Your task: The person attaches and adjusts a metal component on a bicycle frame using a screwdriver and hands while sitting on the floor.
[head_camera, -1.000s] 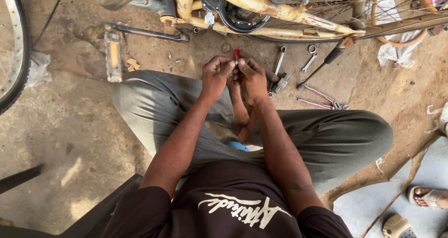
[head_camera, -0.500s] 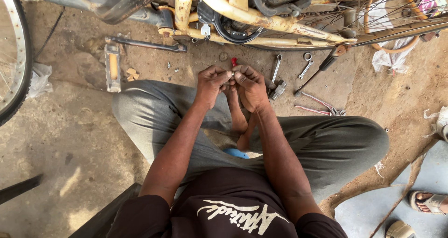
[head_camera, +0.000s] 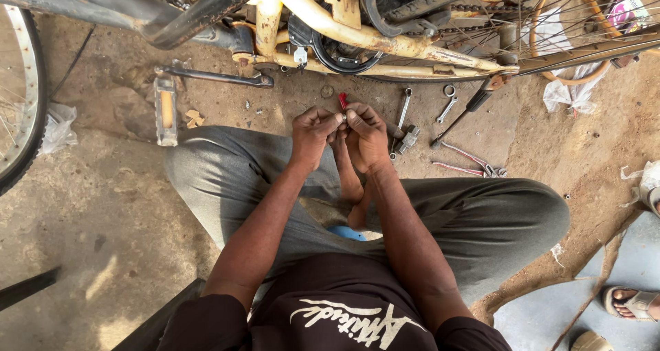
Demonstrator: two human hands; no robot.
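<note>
I sit on the ground with my knees spread, and both hands meet in front of me. My left hand (head_camera: 313, 132) pinches a small silver metal part (head_camera: 339, 118) between thumb and fingers. My right hand (head_camera: 368, 134) closes around a small tool with a red tip (head_camera: 342, 101) that sticks up above the fingers, right against the silver part. Just beyond my hands lies a yellow bicycle frame (head_camera: 357, 35) with its chain and crank.
On the ground to the right of my hands lie spanners (head_camera: 402, 110), a screwdriver (head_camera: 464, 114) and red-handled pliers (head_camera: 467, 162). A pedal with its crank arm (head_camera: 166, 110) lies at left, a wheel (head_camera: 20, 117) at far left. Another person's sandalled foot (head_camera: 629, 303) shows bottom right.
The view has shifted slightly, so the bicycle sits closer to the top edge. My hands stay together and keep working the small part with the red-tipped tool.
</note>
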